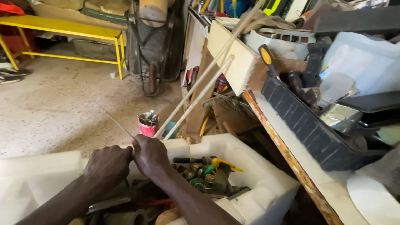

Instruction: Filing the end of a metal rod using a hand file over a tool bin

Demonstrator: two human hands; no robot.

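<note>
I see my left hand (107, 164) and right hand (149, 153) pinching a thin metal rod (114, 119) above a white foam box (250, 175) on speckled workshop floor (58, 104).

I see a thin, straight metal rod (118, 123) slanting up and to the left over the speckled floor. Its lower end is hidden at the knuckles (which grip it there); its upper end fades out of sight.

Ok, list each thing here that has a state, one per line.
left hand: closed on thin rod
right hand: closed on thin rod
thin rod: held slanting up to the left
white foam box: open, holding tools
pink can: upright, open, holding bits
</note>
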